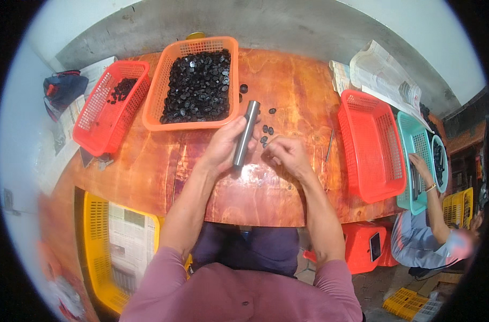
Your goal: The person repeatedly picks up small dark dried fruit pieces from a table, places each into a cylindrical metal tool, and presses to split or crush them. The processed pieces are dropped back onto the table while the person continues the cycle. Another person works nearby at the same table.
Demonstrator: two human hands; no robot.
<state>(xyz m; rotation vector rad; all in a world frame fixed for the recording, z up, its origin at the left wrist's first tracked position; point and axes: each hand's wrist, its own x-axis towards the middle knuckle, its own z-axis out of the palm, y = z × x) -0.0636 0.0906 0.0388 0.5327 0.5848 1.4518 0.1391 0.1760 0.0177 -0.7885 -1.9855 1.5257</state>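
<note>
A smooth grey metal tube (pixel 246 134) lies slanted in my left hand (pixel 224 144), with its far end pointing away from me. The fingers are wrapped round it from the left side. Just to the right, my right hand (pixel 289 155) is closed in a pinch low over the table. Whatever its fingertips hold, if anything, is too small to make out. Several small black oval pieces (pixel 270 130) lie loose beside those fingertips. A heap of similar black pieces (pixel 199 86) fills the orange basket (pixel 185 127) beyond my left hand.
The wooden table (pixel 255 209) carries a red basket (pixel 107 145) with few dark pieces at left. A thin rod (pixel 330 145) lies beside another red basket (pixel 376 188) at right. Further right, a co-worker's hand (pixel 418 162) reaches into a teal basket (pixel 402 201). A yellow crate (pixel 97 252) stands lower left.
</note>
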